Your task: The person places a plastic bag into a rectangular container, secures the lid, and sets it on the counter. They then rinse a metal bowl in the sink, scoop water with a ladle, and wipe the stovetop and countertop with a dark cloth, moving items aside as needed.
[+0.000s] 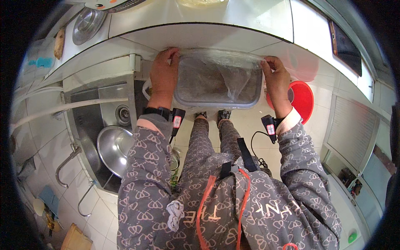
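My left hand [164, 73] pinches the far left corner of a clear plastic film [236, 75] between thumb and fingers. At the far right corner, my right hand [276, 79] pinches the same film. Beneath and behind the creased film is a rectangular container with a blue-grey rim [215, 104], in front of the counter edge and above my feet. Brownish tones show through the film; whether they are contents or the bottom cannot be told. What supports the container is hidden.
To the left, a sink [97, 93] holds a steel bowl [115, 150], with a curved faucet [67, 165] beside it. A red bucket [301, 101] stands on the floor at right. On the white counter [256, 15] lie a phone [345, 47] and a steel lid [89, 26].
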`<state>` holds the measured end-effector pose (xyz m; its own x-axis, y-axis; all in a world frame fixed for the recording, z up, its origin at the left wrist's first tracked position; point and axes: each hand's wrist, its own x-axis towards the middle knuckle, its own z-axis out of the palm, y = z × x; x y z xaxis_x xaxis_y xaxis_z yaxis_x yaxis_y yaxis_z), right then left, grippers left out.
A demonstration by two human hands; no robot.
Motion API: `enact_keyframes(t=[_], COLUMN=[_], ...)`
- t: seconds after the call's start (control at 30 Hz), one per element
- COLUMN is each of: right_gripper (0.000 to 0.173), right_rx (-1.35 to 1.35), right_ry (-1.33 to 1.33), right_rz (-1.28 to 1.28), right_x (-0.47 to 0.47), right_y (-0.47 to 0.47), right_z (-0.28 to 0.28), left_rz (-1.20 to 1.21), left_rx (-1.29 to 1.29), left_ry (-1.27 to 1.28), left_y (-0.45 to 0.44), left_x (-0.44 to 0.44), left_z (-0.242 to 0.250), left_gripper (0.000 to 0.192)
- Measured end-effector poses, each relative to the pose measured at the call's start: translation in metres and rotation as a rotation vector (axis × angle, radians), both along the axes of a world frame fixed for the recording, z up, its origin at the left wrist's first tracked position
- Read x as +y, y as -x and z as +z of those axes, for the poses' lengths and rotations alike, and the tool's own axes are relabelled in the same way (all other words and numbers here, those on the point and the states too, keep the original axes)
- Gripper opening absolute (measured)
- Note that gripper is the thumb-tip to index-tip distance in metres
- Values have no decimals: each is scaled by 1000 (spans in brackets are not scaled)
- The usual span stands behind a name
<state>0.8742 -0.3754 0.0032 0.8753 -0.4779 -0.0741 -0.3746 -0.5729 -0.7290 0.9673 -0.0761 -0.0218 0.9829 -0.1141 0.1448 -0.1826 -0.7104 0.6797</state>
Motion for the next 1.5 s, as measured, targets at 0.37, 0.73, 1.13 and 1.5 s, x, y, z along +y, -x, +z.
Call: enact_keyframes(t=[0.37, 0.73, 1.13, 1.5], right_gripper=[34, 32, 61, 45], right_rx=[32, 197, 535, 454], right_ry=[-763, -605, -396, -318], right_rz=[28, 271, 952, 843], right_x=[-24, -14, 87, 11], right_y=[2, 30, -27, 14], right_z=[-52, 12, -134, 2], left_rz=[13, 208, 80, 113], left_rx=[595, 540, 611, 583], left_ry=[341, 364, 446, 345], left_y=[-16, 74, 102, 112], left_x=[23, 52, -19, 1], left_z=[-39, -27, -21, -30], left_gripper=[36, 52, 51, 62])
